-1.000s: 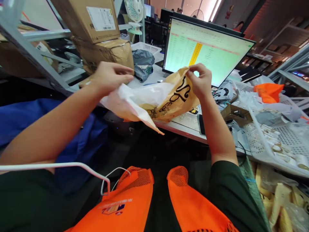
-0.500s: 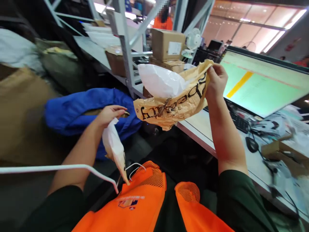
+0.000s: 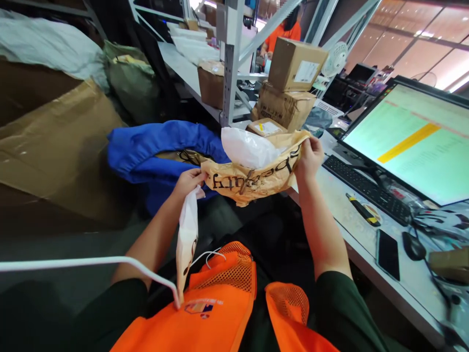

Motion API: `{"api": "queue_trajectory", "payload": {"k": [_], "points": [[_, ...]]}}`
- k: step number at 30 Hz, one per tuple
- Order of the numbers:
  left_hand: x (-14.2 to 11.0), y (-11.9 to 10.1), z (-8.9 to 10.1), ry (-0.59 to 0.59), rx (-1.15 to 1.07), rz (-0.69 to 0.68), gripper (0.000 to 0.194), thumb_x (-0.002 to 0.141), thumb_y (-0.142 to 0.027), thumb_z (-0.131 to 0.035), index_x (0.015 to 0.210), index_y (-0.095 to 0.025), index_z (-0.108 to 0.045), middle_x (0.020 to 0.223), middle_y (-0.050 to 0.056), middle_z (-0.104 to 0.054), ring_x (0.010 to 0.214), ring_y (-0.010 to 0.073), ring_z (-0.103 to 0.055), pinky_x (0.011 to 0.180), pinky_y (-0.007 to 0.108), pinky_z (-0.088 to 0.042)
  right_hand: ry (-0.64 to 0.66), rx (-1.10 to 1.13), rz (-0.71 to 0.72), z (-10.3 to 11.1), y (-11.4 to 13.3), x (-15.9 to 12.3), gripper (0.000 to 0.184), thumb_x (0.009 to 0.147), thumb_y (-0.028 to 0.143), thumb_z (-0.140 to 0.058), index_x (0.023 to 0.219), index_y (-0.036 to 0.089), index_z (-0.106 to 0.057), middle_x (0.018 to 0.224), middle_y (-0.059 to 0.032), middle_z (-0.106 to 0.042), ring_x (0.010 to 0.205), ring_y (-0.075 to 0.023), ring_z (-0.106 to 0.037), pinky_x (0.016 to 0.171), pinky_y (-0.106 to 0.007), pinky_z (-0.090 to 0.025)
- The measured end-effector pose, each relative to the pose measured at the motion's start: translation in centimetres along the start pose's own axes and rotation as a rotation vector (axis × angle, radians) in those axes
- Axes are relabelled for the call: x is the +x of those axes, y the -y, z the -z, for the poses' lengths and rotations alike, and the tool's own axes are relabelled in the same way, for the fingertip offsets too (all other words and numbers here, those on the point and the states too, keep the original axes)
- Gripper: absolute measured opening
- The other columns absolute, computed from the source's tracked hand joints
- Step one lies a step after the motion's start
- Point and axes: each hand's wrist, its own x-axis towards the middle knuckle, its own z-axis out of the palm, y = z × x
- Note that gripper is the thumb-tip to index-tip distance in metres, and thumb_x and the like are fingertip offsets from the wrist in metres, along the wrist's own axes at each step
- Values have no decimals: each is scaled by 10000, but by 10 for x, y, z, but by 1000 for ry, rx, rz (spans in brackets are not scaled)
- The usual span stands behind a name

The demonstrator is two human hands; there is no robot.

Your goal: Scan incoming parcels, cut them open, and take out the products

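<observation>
A yellowish mailing bag [image 3: 256, 185] with black lettering is stretched between my hands, its top torn open. Bulging out of it is a white plastic-wrapped package [image 3: 251, 150]. My left hand [image 3: 189, 183] is closed on the bag's left corner. From that same hand hangs a torn strip of the bag [image 3: 188, 234], white on one side. My right hand [image 3: 309, 157] has its fingers closed round the right end of the bag. Behind the left hand is a blue cloth rim [image 3: 146, 146] around an opening with things inside that I cannot make out.
On the desk to the right are a monitor [image 3: 410, 142], a keyboard [image 3: 366, 188], a yellow-black cutter [image 3: 362, 210], a phone [image 3: 387, 255] and a mouse [image 3: 414, 246]. Stacked cartons [image 3: 296, 63] stand by a metal post [image 3: 230, 73]. A large brown carton [image 3: 54, 161] is at left.
My left hand has moved to the bag's left corner and taken hold of it, still with the torn strip. My right hand has come lower with its end of the bag.
</observation>
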Motion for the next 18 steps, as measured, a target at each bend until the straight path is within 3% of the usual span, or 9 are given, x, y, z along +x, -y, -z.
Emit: {"api": "queue_trajectory", "payload": {"k": [3,7,12,18], "points": [[5,11,19,-100,53,3,718,474,-735,-887,832,-168,-630,482,-36,-457,451,105,-352,479,264,-254,99,-128,-108,2,-11,-40,339,910,546,-612,933,213,-666,866,-14,-668,789,-175,-613,791,-332,-548],[10,23,46,-232,125,-50,617,550,-640,-891,844,-162,-634,673,-11,-610,639,148,-533,602,271,-380,317,-348,-166,6,-32,-98,230,859,437,-612,815,218,-668,838,-27,-653,795,-195,-588,806,-349,-526],[11,35,71,-345,229,-76,536,576,-566,-894,794,-164,-614,708,-39,-631,684,140,-538,672,268,-421,354,-410,-390,3,-74,-161,113,832,316,-596,765,234,-635,845,-48,-651,892,-238,-605,885,-379,-510],[1,49,82,-384,390,-32,428,630,-514,-804,776,-187,-570,671,-53,-600,681,144,-498,663,250,-393,317,-424,-620,3,-126,-204,135,845,300,-556,821,208,-652,935,-89,-712,944,-250,-622,925,-370,-493]]}}
